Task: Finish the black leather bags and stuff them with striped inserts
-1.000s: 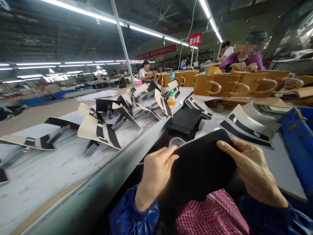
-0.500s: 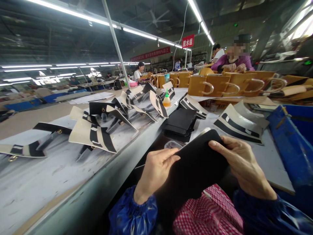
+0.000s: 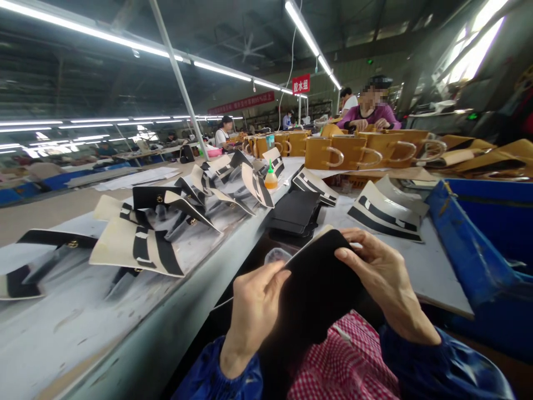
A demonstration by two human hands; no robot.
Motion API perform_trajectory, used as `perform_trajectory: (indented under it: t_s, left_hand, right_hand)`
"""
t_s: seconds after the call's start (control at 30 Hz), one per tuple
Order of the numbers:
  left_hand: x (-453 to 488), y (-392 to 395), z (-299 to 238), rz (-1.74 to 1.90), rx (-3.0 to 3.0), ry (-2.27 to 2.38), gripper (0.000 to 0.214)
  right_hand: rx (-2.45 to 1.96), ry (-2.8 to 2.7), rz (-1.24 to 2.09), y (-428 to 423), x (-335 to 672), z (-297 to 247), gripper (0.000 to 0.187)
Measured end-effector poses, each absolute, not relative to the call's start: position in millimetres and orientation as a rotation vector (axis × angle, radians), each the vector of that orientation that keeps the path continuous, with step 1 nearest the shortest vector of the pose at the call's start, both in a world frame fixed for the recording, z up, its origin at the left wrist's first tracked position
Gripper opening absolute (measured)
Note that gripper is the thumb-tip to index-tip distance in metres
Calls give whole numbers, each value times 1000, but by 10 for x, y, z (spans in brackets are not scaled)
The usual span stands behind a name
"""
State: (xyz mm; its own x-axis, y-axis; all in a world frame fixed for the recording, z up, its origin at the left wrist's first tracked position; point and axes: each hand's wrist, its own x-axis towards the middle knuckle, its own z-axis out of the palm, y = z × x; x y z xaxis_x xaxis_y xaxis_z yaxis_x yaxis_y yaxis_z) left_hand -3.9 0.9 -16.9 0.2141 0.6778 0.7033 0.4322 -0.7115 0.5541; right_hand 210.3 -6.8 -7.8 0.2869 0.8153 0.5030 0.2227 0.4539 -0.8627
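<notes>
Black panel [image 3: 320,283]: held tilted over the lap, between both hands.
Left hand [image 3: 254,308]: fingers pinching its left edge.
Right hand [image 3: 381,278]: fingers curled over its upper right edge.

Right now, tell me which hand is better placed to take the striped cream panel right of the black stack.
Right, probably. The right hand grips the black panel close to that striped cream panel; the left hand holds its left edge, farther away.

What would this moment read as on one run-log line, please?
left hand: grips flat black leather-like panel, left edge | right hand: grips its top right corner | panel: over red checked apron
</notes>
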Motion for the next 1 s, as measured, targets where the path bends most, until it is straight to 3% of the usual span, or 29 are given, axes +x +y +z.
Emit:
perform_trajectory:
  t_s: [0.47, 0.83, 1.0]
  left_hand:
    - [-159, -146, -178, 1548, 2390, 919, 10]
    - [-124, -133, -206, 1575, 2286, 980, 8]
    - [-127, -135, -221, 1584, 2297, 971, 9]
  right_hand:
    - [-879, -1205, 422, -123, 1965, -57, 21]
    - [-965, -1319, -192, -96, 1851, -103, 16]
    - [-924, -1274, -11, -96, 1852, -118, 14]
